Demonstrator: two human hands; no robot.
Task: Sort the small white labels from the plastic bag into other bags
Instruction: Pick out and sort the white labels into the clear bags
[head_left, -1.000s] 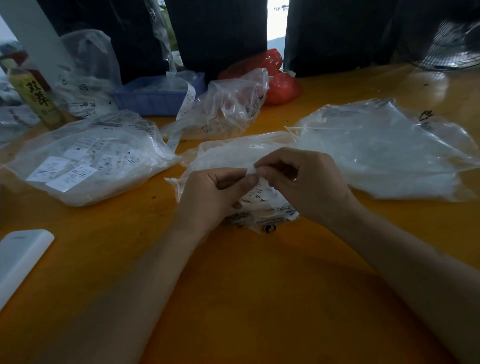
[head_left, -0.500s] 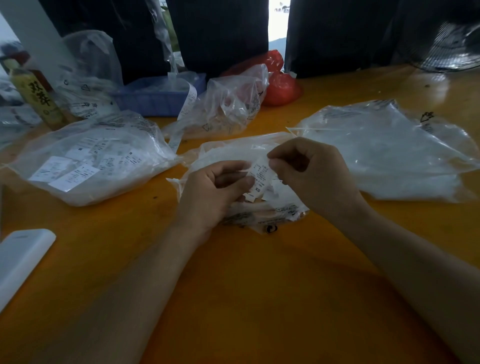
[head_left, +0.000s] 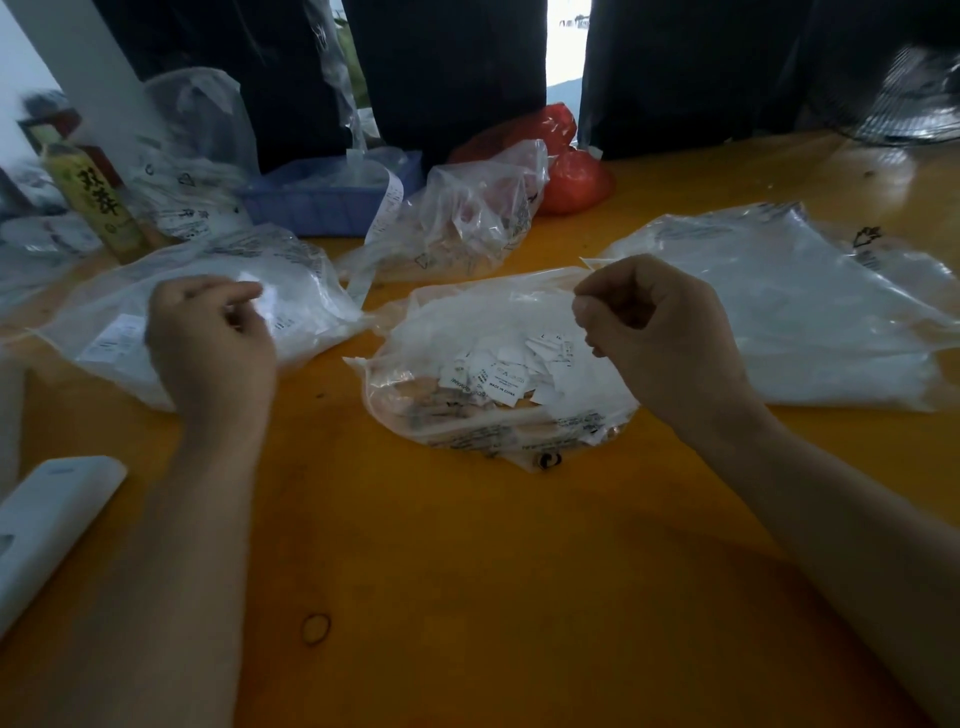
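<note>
A clear plastic bag (head_left: 483, 431) lies in the middle of the orange table (head_left: 467, 571), with several small white printed labels (head_left: 498, 374) heaped inside. My right hand (head_left: 654, 338) hovers at its right side, fingers curled, pinching the bag's upper film. My left hand (head_left: 208, 348) is over a second clear bag (head_left: 311, 291) on the left that holds more labels. Its fingertips pinch a blurred white label (head_left: 257, 296). A third, flatter clear bag (head_left: 805, 322) lies to the right.
Behind are a crumpled clear bag (head_left: 467, 223), a blue tray (head_left: 322, 208), a red bag (head_left: 571, 182) and a yellow-green bottle (head_left: 98, 202). A white device (head_left: 47, 525) lies at the near left edge, a rubber band (head_left: 316, 629) in front, a fan (head_left: 909, 104) far right.
Both hands were together over the middle bag holding one label. My left hand has carried it left over the left bag; my right hand has drawn back to the right.
</note>
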